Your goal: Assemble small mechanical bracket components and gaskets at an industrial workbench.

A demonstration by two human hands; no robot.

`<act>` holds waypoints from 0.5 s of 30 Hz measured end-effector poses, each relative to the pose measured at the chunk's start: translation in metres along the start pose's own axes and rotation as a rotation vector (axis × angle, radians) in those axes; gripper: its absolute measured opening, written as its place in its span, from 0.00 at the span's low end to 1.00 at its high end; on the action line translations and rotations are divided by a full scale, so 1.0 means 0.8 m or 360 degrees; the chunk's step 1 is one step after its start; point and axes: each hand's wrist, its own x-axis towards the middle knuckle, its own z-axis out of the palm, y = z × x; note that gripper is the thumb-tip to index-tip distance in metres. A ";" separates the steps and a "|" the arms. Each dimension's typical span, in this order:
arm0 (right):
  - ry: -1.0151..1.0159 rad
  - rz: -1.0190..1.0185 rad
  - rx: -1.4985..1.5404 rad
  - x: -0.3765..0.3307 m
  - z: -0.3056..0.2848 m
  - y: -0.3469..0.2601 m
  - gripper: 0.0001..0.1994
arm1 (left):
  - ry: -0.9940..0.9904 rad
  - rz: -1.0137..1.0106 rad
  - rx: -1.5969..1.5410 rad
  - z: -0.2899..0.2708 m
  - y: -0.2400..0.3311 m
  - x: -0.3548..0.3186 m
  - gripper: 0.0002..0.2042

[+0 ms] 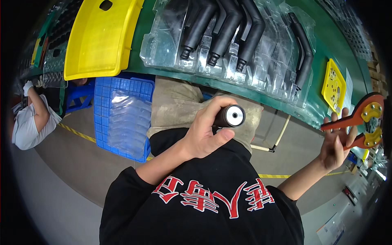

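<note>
My left hand [208, 128] is wrapped round a black cylindrical part [218, 118], in front of my torso. The part's round silver end face, with a dark hole in its centre, points up at me. Off to the right, my right hand [337, 149] holds orange-red-handled pliers [355, 118] with curved jaws and bolted yellow inserts. The handles stand apart, and the fingers reach round and between them. Nothing is visible between the jaws. Beyond my left hand, a clear plastic tray [163, 51] on the green table carries several black angled tubes [226, 30] with ribbed ends.
A yellow bin [96, 38] sits on the green table [179, 74] at the left. Below it is a blue crate [104, 118] with clear plastic trays [128, 126]. A small yellow tray [334, 87] of small parts lies at the right. Another person [34, 116] is at the far left.
</note>
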 end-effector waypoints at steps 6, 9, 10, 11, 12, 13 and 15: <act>-0.0675 0.0237 0.0810 0.008 0.111 0.067 0.10 | 0.0028 0.0021 -0.0022 0.002 -0.003 -0.003 0.28; -0.0313 0.0348 -0.0134 -0.003 0.131 0.070 0.16 | -0.0005 0.0009 -0.0045 0.003 0.001 -0.003 0.29; -0.0189 0.0379 -0.0446 -0.004 0.135 0.071 0.19 | -0.0013 0.0005 -0.0051 0.003 0.002 -0.004 0.30; -0.0190 0.0379 -0.0446 -0.004 0.137 0.071 0.19 | -0.0013 0.0006 -0.0051 0.003 0.003 -0.004 0.30; -0.0200 0.0402 -0.0548 -0.003 0.139 0.070 0.21 | -0.0025 -0.0006 -0.0038 0.002 0.005 -0.004 0.30; -0.0209 0.0426 -0.0651 -0.002 0.141 0.068 0.24 | -0.0037 -0.0017 -0.0026 0.001 0.006 -0.005 0.31; -0.0225 0.0472 -0.0859 0.000 0.144 0.063 0.30 | -0.0064 -0.0040 -0.0003 0.000 0.007 -0.006 0.32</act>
